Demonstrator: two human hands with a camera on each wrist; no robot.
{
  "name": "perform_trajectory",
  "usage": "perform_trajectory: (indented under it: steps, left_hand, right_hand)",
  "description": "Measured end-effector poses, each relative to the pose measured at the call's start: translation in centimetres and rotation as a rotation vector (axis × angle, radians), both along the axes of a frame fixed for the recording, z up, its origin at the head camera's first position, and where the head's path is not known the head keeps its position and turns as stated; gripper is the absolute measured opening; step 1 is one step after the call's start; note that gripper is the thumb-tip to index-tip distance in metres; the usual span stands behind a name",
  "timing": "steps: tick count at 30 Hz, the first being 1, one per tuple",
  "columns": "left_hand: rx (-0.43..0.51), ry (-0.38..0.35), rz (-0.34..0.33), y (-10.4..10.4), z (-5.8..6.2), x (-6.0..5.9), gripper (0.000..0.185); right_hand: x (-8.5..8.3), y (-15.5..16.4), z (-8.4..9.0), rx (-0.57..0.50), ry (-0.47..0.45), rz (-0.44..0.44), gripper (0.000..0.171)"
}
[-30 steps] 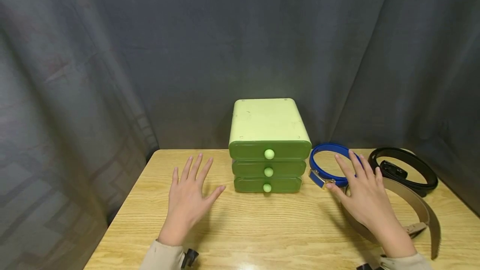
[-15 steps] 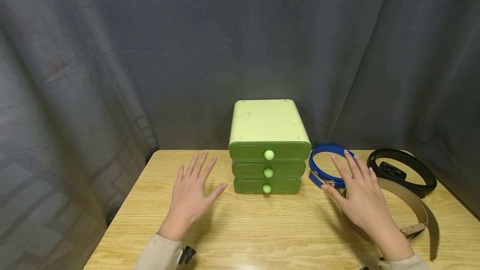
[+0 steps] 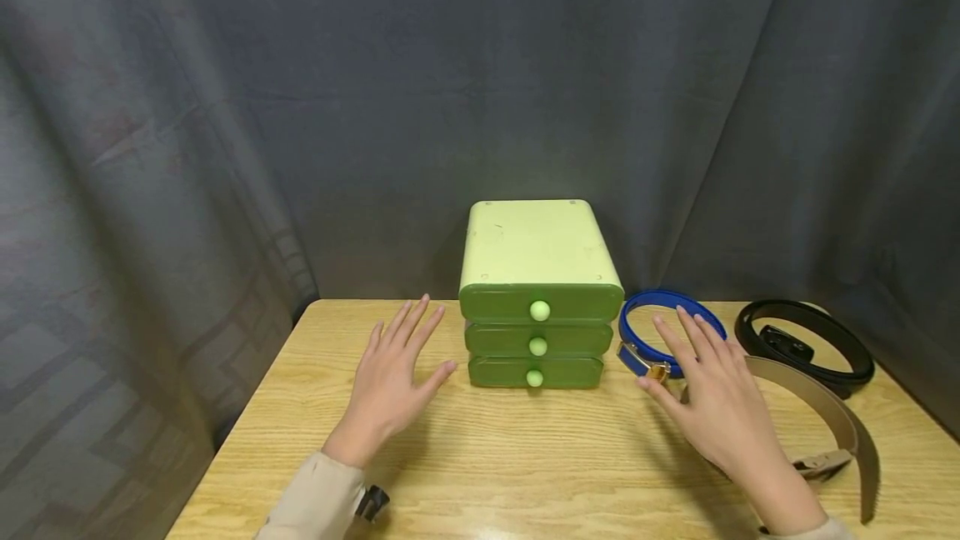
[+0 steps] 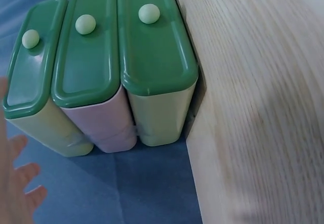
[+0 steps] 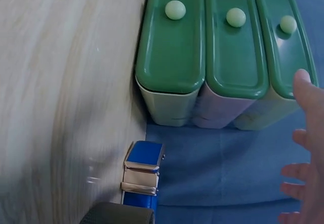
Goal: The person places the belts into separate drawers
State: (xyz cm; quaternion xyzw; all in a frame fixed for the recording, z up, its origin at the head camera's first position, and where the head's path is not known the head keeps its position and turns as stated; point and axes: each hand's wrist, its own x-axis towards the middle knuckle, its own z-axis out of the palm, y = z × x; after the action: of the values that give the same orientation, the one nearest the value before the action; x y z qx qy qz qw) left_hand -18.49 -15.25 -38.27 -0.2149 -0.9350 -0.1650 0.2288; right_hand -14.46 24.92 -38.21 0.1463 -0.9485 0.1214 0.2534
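Note:
A small chest of three green drawers [image 3: 536, 244] with round knobs and a pale top stands mid-table, its drawers closed. To its left hovers my left hand [image 3: 386, 386], fingers straight and spread, holding nothing. Over the right side my right hand [image 3: 723, 411] is likewise spread with nothing in it. In the head view it overlaps a coiled blue belt [image 3: 660, 298] with a gold-toned buckle [image 5: 140, 178] and a brown belt [image 3: 867, 469] lying in a loose curve. Farther right lies a coiled black belt [image 3: 858, 348]. Parts of the blue and brown belts are hidden behind the right hand.
The light wooden table [image 3: 517, 457] reaches to a dark grey curtain [image 3: 480, 107] that hangs behind it and along the sides. A black strap piece [image 3: 372, 503] sits at the left sleeve [image 3: 315, 494].
My left hand has drifted slightly right and up in the head view. My right hand has drifted slightly left. The drawers and belts stay where they were.

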Motion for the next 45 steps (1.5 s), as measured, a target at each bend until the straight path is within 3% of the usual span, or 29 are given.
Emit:
perform_trajectory:
  steps: [10,17,30,34,45]
  left_hand:
    - [0.142,0.061,-0.070,-0.2,0.1,-1.1,0.066]
    - [0.230,0.089,-0.137,-0.1,0.3,-1.9,0.062]
    - [0.416,-0.023,-0.319,0.2,0.7,-3.7,0.055]
    - [0.476,-0.085,-0.359,0.5,1.3,-4.3,0.054]
    - [0.582,-0.167,-0.448,1.9,2.5,-6.2,0.050]
  right_hand:
    - [0.5,-0.7,-0.1,-0.007,0.053,0.020,0.081]
    - [0.7,-1.3,0.0,-0.056,0.143,0.058,0.074]
    - [0.6,-2.7,0.0,-0.135,0.302,0.119,0.072]
    - [0.6,-3.0,0.0,-0.151,0.319,0.127,0.072]
    - [0.4,-4.0,-0.2,-0.212,0.320,0.176,0.067]
